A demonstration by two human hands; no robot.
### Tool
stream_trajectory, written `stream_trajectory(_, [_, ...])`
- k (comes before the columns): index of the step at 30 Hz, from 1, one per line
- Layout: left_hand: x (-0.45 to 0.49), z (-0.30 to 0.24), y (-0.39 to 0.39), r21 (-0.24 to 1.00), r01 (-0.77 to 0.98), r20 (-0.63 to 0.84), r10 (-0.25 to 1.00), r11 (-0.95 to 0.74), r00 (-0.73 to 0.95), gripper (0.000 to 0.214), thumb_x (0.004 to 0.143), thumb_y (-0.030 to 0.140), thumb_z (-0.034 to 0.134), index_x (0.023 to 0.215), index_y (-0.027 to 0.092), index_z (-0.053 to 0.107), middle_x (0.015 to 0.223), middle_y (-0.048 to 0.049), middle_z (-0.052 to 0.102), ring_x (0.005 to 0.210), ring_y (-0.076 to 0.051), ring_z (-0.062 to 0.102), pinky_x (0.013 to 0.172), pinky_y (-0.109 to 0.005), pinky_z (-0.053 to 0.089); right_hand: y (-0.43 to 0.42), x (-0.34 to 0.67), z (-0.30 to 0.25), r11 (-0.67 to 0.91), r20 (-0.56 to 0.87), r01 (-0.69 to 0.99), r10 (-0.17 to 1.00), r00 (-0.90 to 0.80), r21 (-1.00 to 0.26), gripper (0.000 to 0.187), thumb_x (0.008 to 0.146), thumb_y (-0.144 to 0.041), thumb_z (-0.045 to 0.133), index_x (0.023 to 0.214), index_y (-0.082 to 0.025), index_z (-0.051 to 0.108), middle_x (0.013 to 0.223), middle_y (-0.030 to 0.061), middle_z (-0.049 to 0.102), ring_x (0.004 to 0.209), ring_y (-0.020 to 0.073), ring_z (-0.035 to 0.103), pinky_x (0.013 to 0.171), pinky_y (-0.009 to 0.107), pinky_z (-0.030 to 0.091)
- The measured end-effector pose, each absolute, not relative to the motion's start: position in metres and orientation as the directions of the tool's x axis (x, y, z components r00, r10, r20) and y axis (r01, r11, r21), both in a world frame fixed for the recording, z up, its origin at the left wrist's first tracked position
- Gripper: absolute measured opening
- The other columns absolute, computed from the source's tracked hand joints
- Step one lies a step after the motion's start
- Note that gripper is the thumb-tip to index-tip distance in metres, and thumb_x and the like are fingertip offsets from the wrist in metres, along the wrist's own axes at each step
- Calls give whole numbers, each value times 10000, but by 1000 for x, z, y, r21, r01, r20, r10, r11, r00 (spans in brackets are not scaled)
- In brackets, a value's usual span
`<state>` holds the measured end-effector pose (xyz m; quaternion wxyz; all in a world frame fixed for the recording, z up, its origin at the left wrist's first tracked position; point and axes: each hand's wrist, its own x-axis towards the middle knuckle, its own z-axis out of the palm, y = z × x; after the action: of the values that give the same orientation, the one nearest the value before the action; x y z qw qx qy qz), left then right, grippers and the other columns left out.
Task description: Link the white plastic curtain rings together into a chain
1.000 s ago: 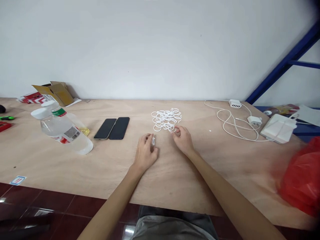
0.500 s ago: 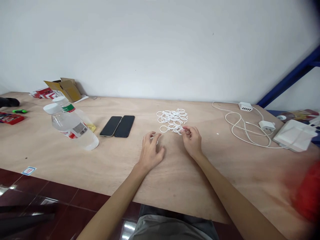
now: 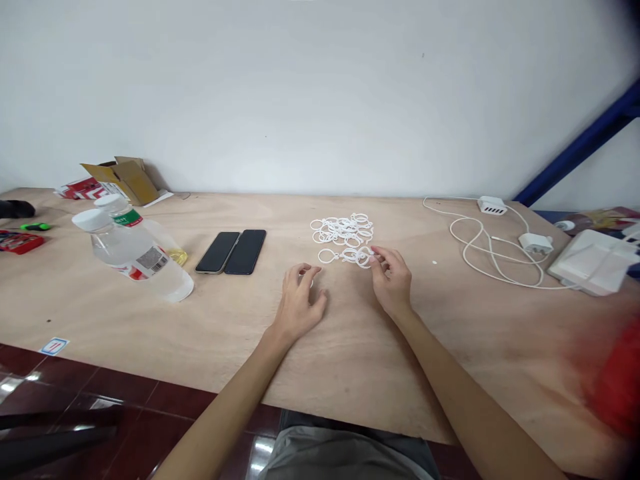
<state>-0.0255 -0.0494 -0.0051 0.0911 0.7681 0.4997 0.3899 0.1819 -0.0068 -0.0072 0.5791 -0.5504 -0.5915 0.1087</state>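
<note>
A pile of small white plastic rings (image 3: 343,235) lies on the plywood table (image 3: 210,320) just beyond my hands. My right hand (image 3: 393,280) is at the pile's near edge, thumb and fingers pinched on a white ring (image 3: 364,257) still touching the pile. My left hand (image 3: 300,300) rests on the table a little to the left. Its fingers are curled over a small white piece, apparently another ring, that barely shows at the fingertips.
Two dark phones (image 3: 231,251) lie side by side left of the pile. Two clear water bottles (image 3: 135,253) lean further left, with a cardboard box (image 3: 123,179) behind. White chargers and a cable (image 3: 493,250) and a white box (image 3: 590,260) sit right; something red (image 3: 617,380) blurs the right edge.
The view has shifted slightly. My right hand has stayed at the pile's near edge and pinched a ring there. My left hand has barely moved.
</note>
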Motion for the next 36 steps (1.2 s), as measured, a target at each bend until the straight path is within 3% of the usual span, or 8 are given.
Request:
stream_trajectory(11, [14,5,-9,382,771,481,822,-510,306,365,875,251,519,1236,199,530,1243,-114,538,1101,-255,502,961,-441,389,-9,180,-5,383,542,488,805,242,-785,261,889,-298,449,994,-185,660,993,101,655,868,204,599,722,338,490])
stream_trajectory(15, [37,5,20,366,754,423,819,-546,388,202,886,251,519,1028,218,658,1035,-75,645,1025,-250,515,897,-412,411,-8,182,-6,373,520,443,808,276,-815,252,885,-306,460,978,-185,660,1000,106,653,902,212,601,746,346,489])
stream_trajectory(18, [36,3,28,396,698,443,791,-596,423,204,894,210,489,892,211,693,932,-60,678,939,-231,527,866,-398,417,-7,184,-6,361,493,387,806,327,-848,250,878,-310,472,977,-182,662,1010,105,653,910,206,603,765,339,488])
stream_trajectory(22, [23,3,30,483,573,523,743,-662,418,188,891,200,491,866,191,677,908,-44,686,887,-192,556,869,-367,421,-2,188,-7,305,379,229,803,460,-924,277,838,-338,509,974,-155,666,1017,112,662,902,205,608,784,339,487])
stream_trajectory(26, [20,3,33,525,605,565,777,-599,278,174,878,208,498,896,186,670,947,-54,659,927,-194,564,893,-365,428,0,190,-4,231,209,33,800,562,-972,325,780,-381,561,973,-141,666,1000,110,683,894,215,616,764,343,490])
stream_trajectory(30, [23,10,24,558,668,564,816,-493,131,285,889,250,489,1133,192,625,1152,-94,590,1096,-219,532,956,-387,406,-7,181,5,213,171,-71,908,382,-974,280,750,-374,614,930,-174,691,946,69,707,849,199,626,716,316,491])
stream_trajectory(33, [19,22,6,555,683,502,846,-474,178,312,922,328,464,1190,235,592,1160,-64,632,1109,-219,542,989,-418,363,-15,170,10,193,157,-135,959,237,-972,239,730,-354,655,899,-194,706,927,51,712,837,188,628,723,309,489])
stream_trajectory(36, [9,31,-16,514,717,430,864,-472,261,370,839,420,599,1159,235,609,1101,-60,675,1015,-228,587,951,-419,375,-22,160,11,142,122,-238,988,98,-961,221,716,-347,684,883,-206,717,902,40,712,792,172,629,725,307,493])
